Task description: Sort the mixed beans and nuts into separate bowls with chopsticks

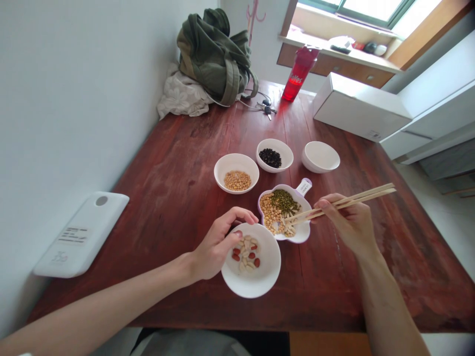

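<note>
My left hand (218, 243) grips the rim of a white bowl (252, 287), thumb inside and fingers along the far edge. Pale seeds and a few red peanuts (252, 255) lie in that bowl. My right hand (349, 222) is closed around a pair of wooden chopsticks (365, 194). Their tips reach into a paw-shaped white dish with a purple rim (304, 232), among pale seeds (290, 228). Yellow soybeans (270, 210) and green mung beans (285, 200) share the dish. Whether the tips pinch a seed is too small to tell.
Behind the dish stand a bowl of soybeans (221, 180), a bowl of black beans (261, 144) and another white bowl (321, 155). Farther back are a green bag (211, 54), keys (267, 109), a red bottle (299, 74) and a white box (356, 109). A white device (81, 237) lies left.
</note>
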Available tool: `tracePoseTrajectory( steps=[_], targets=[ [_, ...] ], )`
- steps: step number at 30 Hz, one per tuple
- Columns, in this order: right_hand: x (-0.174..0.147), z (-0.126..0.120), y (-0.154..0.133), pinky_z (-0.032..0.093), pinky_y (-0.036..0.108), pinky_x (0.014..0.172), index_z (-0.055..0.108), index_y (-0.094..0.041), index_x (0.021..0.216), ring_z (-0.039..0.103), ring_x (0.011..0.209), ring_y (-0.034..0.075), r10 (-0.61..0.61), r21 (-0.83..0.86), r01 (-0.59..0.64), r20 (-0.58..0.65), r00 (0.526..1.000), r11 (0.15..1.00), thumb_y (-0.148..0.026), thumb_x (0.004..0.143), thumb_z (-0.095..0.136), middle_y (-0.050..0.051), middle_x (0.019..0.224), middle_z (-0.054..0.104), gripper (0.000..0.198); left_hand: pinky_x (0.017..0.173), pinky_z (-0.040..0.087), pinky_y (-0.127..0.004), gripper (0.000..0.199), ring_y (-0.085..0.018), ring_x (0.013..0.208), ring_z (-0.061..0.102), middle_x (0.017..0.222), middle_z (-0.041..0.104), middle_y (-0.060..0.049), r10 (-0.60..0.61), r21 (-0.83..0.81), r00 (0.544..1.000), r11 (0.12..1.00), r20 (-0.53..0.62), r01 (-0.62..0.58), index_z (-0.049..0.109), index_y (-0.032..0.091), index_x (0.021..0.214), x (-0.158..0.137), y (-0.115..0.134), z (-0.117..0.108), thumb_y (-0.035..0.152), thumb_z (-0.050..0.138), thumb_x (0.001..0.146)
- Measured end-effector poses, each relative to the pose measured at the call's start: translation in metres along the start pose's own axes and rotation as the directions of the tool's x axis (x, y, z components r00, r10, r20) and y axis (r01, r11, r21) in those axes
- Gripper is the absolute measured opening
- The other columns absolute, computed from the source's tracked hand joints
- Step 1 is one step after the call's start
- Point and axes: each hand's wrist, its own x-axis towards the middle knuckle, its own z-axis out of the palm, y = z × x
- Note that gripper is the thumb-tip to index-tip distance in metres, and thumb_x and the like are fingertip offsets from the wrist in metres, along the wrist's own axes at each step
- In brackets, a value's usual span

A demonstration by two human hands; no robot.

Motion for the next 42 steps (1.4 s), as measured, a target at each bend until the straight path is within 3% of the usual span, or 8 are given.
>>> tracePoseTrajectory(
  steps=[8,13,16,21,29,35,38,42],
  targets=[
    [-0.006,0.004,-0.008,0.068,0.026,0.061,0.084,-0.023,0.086,0.081,0.063,0.019,-0.007,0.028,0.007,0.010,1.000,1.000,-0.046,0.100,0.080,0.004,0.077,0.084,0.027,0.095,0.053,-0.035,0.019,-0.023,0.109,0.067,0.129,0.069,-0.010,-0.004,-0.006,1.000,1.000,0.001,0.004,0.066,0.020,0.119,0.000,0.001,0.000,0.025,0.057,0.104],
    [-0.015,0.007,-0.015,0.064,0.026,0.061,0.083,-0.023,0.084,0.079,0.067,0.019,-0.090,-0.094,0.091,0.013,0.996,0.991,-0.039,0.103,0.075,0.004,0.077,0.083,0.026,0.097,0.055,-0.036,0.019,-0.026,0.113,0.068,0.126,0.069,-0.011,0.008,-0.007,1.000,1.000,0.001,-0.008,0.065,0.019,0.120,0.000,-0.005,-0.002,0.027,0.056,0.104],
    [-0.019,0.006,-0.011,0.061,0.029,0.063,0.083,-0.024,0.083,0.077,0.069,0.020,-0.164,-0.135,0.165,0.020,0.986,0.977,-0.036,0.104,0.072,0.004,0.076,0.080,0.027,0.090,0.058,-0.034,0.020,-0.025,0.107,0.069,0.129,0.068,-0.010,0.011,-0.040,1.000,0.999,0.017,-0.010,0.065,0.021,0.122,0.000,-0.011,-0.003,0.028,0.056,0.105],
    [-0.027,0.002,-0.002,0.058,0.030,0.065,0.084,-0.026,0.089,0.075,0.072,0.019,-0.228,-0.146,0.232,0.049,0.973,0.962,-0.029,0.104,0.072,0.003,0.081,0.080,0.020,0.095,0.057,-0.036,0.022,-0.026,0.111,0.068,0.123,0.069,-0.010,0.014,0.016,1.000,1.000,0.007,-0.014,0.066,0.020,0.121,0.000,-0.009,-0.003,0.028,0.055,0.104],
    [-0.030,0.006,0.002,0.059,0.032,0.065,0.084,-0.026,0.082,0.076,0.071,0.021,-0.262,-0.155,0.259,-0.002,0.965,0.953,-0.031,0.104,0.072,0.004,0.078,0.080,0.025,0.096,0.055,-0.038,0.022,-0.026,0.109,0.068,0.122,0.071,-0.011,0.016,0.060,1.000,0.998,-0.004,-0.016,0.065,0.019,0.119,0.000,-0.007,-0.002,0.027,0.055,0.101],
    [-0.031,0.004,0.003,0.063,0.034,0.065,0.083,-0.024,0.081,0.076,0.070,0.022,-0.188,0.015,0.192,-0.150,0.971,0.981,-0.034,0.102,0.075,0.004,0.076,0.076,0.024,0.098,0.056,-0.040,0.022,-0.026,0.110,0.068,0.124,0.071,-0.010,-0.039,0.057,0.999,0.998,-0.014,0.039,0.064,0.020,0.120,-0.001,-0.008,-0.001,0.027,0.055,0.102],
    [-0.043,0.009,-0.012,0.065,0.035,0.063,0.081,-0.025,0.082,0.075,0.069,0.022,-0.197,0.186,0.252,-0.269,0.943,0.950,-0.035,0.103,0.073,0.002,0.075,0.071,0.024,0.096,0.056,-0.039,0.021,-0.025,0.106,0.068,0.120,0.072,-0.009,-0.025,0.068,1.000,0.997,-0.019,0.026,0.065,0.020,0.119,-0.001,-0.007,0.000,0.027,0.055,0.102],
    [-0.061,0.018,-0.036,0.066,0.037,0.061,0.081,-0.027,0.091,0.077,0.070,0.024,-0.256,0.272,0.292,-0.162,0.953,0.917,-0.036,0.105,0.070,0.003,0.075,0.070,0.019,0.095,0.055,-0.038,0.020,-0.025,0.105,0.069,0.117,0.073,-0.009,0.020,0.086,0.999,0.996,-0.028,-0.017,0.066,0.019,0.116,0.001,-0.006,0.000,0.025,0.055,0.101]
  ],
)
